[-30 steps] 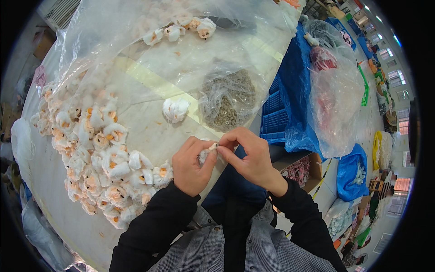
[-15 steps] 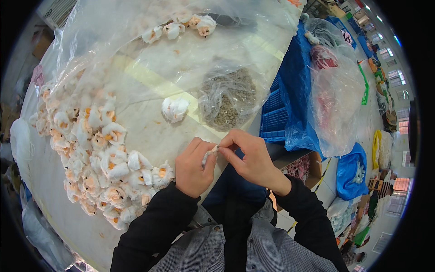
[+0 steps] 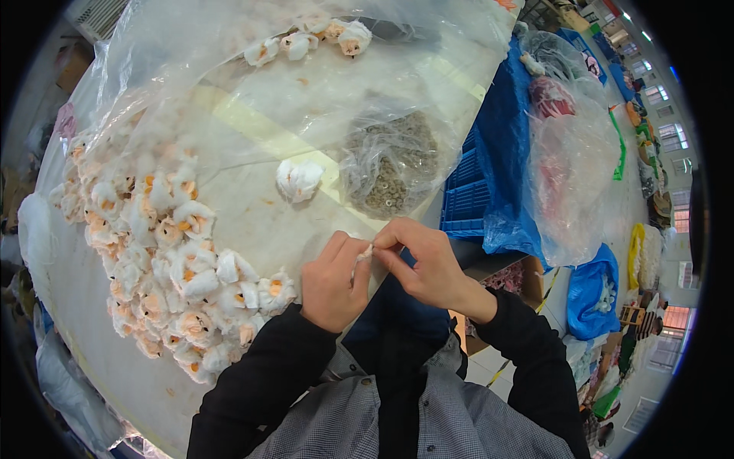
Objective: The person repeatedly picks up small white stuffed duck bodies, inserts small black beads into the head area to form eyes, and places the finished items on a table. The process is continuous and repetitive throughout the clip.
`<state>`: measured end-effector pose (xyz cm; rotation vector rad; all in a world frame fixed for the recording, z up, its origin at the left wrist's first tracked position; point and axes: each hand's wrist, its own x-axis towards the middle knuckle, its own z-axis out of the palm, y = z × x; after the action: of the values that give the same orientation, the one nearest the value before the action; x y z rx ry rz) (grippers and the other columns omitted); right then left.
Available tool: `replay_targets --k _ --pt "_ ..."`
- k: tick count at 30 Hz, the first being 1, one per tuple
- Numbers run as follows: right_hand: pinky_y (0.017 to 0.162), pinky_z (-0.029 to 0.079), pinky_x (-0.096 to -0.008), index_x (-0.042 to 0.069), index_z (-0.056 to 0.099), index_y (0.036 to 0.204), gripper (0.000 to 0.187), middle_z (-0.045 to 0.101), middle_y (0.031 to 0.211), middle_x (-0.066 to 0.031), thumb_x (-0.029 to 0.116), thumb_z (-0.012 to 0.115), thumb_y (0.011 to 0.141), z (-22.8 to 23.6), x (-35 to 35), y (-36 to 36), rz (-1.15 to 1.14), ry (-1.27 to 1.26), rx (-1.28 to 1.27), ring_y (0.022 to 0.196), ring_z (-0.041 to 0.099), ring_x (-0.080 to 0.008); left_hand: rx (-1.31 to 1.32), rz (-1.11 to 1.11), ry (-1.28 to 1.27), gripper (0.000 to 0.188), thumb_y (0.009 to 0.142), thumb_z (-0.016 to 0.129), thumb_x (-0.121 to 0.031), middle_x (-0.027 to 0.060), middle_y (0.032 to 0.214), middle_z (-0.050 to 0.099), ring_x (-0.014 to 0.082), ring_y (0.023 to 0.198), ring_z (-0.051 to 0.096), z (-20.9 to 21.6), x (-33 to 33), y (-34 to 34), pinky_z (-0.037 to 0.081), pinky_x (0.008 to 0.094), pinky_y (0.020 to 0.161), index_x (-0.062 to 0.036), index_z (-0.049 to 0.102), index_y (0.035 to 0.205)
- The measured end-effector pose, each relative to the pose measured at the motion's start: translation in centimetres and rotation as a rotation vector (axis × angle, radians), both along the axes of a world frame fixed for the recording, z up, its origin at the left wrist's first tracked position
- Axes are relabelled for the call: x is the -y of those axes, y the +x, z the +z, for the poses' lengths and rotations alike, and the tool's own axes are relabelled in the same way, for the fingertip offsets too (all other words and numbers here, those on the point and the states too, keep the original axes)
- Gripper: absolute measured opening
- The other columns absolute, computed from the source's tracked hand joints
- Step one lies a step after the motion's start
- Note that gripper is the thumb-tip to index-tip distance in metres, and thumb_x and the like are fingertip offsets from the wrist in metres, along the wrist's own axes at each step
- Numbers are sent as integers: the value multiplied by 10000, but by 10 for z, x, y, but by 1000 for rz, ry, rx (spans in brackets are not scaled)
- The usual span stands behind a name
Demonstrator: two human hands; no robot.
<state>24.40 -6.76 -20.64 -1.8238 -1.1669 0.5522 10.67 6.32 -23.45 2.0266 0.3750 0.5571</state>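
Note:
At the table's near edge my two hands meet, fingertips touching. My left hand (image 3: 334, 283) is closed round a small whitish plush piece (image 3: 366, 253), of which only a narrow strip shows between the fingers. Thumb and forefinger of my right hand (image 3: 417, 260) pinch at the tip of that same piece; anything smaller between them is too tiny to make out. Just beyond my hands lies a single white fluffy plush piece (image 3: 298, 181). To its right, a clear plastic bag (image 3: 388, 164) holds many small ring-shaped parts.
A large heap of white and peach plush pieces with orange spots (image 3: 191, 271) covers the table's left side. Several more (image 3: 298, 44) lie at the back under clear plastic sheeting (image 3: 176, 46). Blue crates (image 3: 465, 195) and a filled clear bag (image 3: 566, 176) stand right of the table.
My hands stay together at nearly the same spot. The plush piece sticks up a little more between my fingertips, and the view has shifted slightly.

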Motion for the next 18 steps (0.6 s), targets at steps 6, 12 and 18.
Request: replay_targets --k 6,12,18 --pt "694 521 -309 16 684 991 90 678 912 -99 -7 725 915 2 1 3 57 -15 -22 800 674 -227 23 -26 39 227 843 673 29 138 905 611 356 742 633 -3 1 -1 491 403 615 -34 686 1061" --pt "700 531 -315 29 698 1037 127 676 908 -98 17 741 918 1 4 5 66 -46 -29 787 681 -219 23 -24 39 211 846 683 19 139 886 620 349 740 640 -1 2 -2 497 393 613 -28 694 1052" --pt "697 538 -311 29 693 1073 164 678 933 -100 51 751 922 16 -14 5 87 35 115 778 686 -207 190 74 108 288 853 710 3 112 843 619 252 693 644 -7 -4 0 481 334 586 -8 669 1138"
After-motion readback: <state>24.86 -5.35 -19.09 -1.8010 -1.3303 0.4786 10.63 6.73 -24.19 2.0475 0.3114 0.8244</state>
